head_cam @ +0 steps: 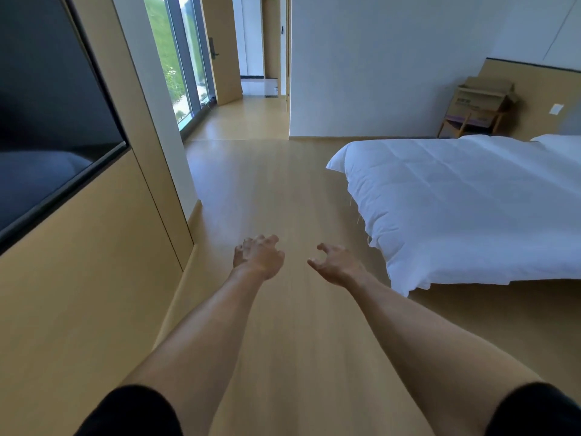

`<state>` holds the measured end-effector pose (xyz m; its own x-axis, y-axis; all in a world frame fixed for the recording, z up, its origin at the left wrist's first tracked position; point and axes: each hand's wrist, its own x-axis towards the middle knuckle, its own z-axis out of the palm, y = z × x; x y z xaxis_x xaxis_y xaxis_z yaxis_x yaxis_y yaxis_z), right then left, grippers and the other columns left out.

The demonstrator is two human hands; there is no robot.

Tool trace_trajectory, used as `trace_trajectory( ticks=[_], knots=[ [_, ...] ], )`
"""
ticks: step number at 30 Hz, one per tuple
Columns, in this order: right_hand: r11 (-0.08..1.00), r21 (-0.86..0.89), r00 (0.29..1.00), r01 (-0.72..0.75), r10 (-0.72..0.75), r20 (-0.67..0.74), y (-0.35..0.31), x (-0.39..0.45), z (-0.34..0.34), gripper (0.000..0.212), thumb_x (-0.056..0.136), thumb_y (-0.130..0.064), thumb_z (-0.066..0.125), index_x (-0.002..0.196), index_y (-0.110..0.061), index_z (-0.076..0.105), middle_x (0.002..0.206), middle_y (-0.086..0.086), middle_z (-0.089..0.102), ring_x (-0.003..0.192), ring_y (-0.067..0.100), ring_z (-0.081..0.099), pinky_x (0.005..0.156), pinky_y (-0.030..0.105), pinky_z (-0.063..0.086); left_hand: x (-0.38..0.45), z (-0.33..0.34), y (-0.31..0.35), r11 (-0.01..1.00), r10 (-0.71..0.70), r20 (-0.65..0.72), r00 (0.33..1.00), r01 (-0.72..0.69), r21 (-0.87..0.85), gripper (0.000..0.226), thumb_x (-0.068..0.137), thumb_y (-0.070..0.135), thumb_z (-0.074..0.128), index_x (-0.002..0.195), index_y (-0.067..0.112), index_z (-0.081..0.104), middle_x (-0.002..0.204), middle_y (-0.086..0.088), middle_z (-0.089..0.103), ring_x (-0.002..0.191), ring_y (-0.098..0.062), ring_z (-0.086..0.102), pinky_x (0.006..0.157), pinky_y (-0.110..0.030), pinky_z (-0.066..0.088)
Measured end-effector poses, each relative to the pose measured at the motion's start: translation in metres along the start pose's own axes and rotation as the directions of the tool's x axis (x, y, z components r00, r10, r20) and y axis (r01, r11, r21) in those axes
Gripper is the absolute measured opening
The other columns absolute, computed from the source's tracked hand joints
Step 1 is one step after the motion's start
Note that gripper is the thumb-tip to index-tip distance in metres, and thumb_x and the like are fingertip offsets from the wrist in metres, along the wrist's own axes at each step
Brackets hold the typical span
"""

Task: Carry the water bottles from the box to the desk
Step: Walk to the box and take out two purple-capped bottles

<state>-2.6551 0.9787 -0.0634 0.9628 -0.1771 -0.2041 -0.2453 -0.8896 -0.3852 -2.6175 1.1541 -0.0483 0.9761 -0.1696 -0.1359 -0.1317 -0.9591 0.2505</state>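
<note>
Both my arms stretch forward over the wooden floor. My left hand [258, 255] hangs with loosely curled fingers and holds nothing. My right hand [337, 262] is beside it, fingers spread and slightly bent, also holding nothing. A cardboard box [485, 96] with open flaps sits on a small wooden stand in the far right corner, well beyond my hands. No water bottles are visible, and I see no desk in this view.
A bed with a white duvet [465, 209] fills the right side. A wall-mounted dark screen [47, 121] and wood panelling run along the left. Wooden floor [267, 190] leads ahead to a tall window [176, 58] and a doorway [261, 51].
</note>
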Motion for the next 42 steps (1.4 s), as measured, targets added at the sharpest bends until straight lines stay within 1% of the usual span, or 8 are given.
trace_trajectory(
  ticks=[9,16,19,22,28,31,38,42],
  knots=[
    [0.999,-0.050,1.000,0.005,-0.005,0.006,-0.015,0.137,-0.012,0.058,0.099,-0.053,0.048,0.149,-0.025,0.043,0.151,0.005,0.048,0.136,0.025,0.046,0.110,0.039,0.040,0.151,-0.005,-0.013,1.000,-0.001,-0.008,1.000,0.001,-0.019,0.045,0.106,0.040,0.034,0.148,0.030,0.044,0.152,-0.004,0.045,0.141,-0.029,0.038,0.115,-0.041,0.028],
    [0.998,-0.043,0.998,-0.050,0.049,-0.024,-0.051,0.280,-0.027,0.058,0.097,-0.052,0.051,0.148,-0.025,0.044,0.151,0.004,0.047,0.136,0.024,0.047,0.109,0.038,0.041,0.303,-0.025,-0.044,0.997,0.032,0.036,0.999,-0.029,-0.072,0.044,0.105,0.041,0.037,0.147,0.030,0.045,0.151,-0.005,0.046,0.139,-0.029,0.040,0.114,-0.040,0.030],
    [0.995,-0.040,0.996,-0.090,0.089,-0.020,-0.070,0.333,-0.034,0.059,0.096,-0.053,0.052,0.147,-0.025,0.044,0.151,0.003,0.048,0.136,0.023,0.047,0.109,0.037,0.041,0.361,-0.042,-0.062,0.997,0.045,0.062,0.997,-0.042,-0.057,0.047,0.104,0.042,0.037,0.149,0.031,0.042,0.153,-0.004,0.044,0.140,-0.029,0.040,0.114,-0.040,0.031],
    [0.994,-0.007,0.994,-0.105,0.105,-0.042,-0.088,0.384,-0.043,0.059,0.096,-0.053,0.053,0.147,-0.025,0.045,0.149,0.004,0.050,0.134,0.024,0.049,0.108,0.039,0.042,0.422,-0.062,-0.071,0.997,0.066,0.049,0.997,-0.063,-0.046,0.047,0.104,0.043,0.038,0.149,0.032,0.043,0.152,-0.004,0.045,0.139,-0.029,0.040,0.113,-0.040,0.031],
    [0.989,0.034,0.987,-0.142,0.145,-0.076,-0.098,0.467,-0.065,0.058,0.096,-0.051,0.055,0.146,-0.023,0.045,0.147,0.005,0.052,0.133,0.024,0.050,0.106,0.037,0.043,0.517,-0.081,-0.062,0.990,0.137,0.038,0.990,-0.136,-0.028,0.046,0.104,0.043,0.039,0.148,0.032,0.044,0.151,-0.003,0.046,0.139,-0.028,0.041,0.113,-0.040,0.031],
    [0.987,0.032,0.984,-0.155,0.157,-0.085,-0.094,0.510,-0.074,0.059,0.095,-0.053,0.054,0.147,-0.026,0.045,0.146,0.004,0.052,0.131,0.025,0.051,0.102,0.036,0.043,0.559,-0.084,-0.054,0.988,0.157,0.041,0.987,-0.156,-0.017,0.045,0.104,0.041,0.038,0.147,0.031,0.044,0.151,-0.005,0.046,0.139,-0.029,0.041,0.114,-0.041,0.031],
    [0.991,0.019,0.987,-0.131,0.132,-0.093,-0.083,0.635,-0.095,0.060,0.096,-0.056,0.051,0.148,-0.028,0.044,0.149,0.003,0.048,0.136,0.025,0.046,0.107,0.040,0.038,0.673,-0.088,-0.035,0.986,0.161,0.029,0.987,-0.162,0.035,0.048,0.104,0.045,0.039,0.149,0.032,0.043,0.153,-0.003,0.044,0.140,-0.027,0.040,0.115,-0.041,0.030],
    [0.993,0.012,0.992,-0.115,0.116,-0.052,-0.073,0.720,-0.115,0.062,0.096,-0.054,0.052,0.150,-0.026,0.041,0.152,0.003,0.045,0.136,0.024,0.046,0.108,0.039,0.041,0.752,-0.095,-0.012,0.989,0.139,0.039,0.990,-0.141,0.042,0.049,0.104,0.045,0.039,0.151,0.030,0.041,0.155,-0.004,0.043,0.142,-0.028,0.039,0.115,-0.042,0.032]
  ],
)
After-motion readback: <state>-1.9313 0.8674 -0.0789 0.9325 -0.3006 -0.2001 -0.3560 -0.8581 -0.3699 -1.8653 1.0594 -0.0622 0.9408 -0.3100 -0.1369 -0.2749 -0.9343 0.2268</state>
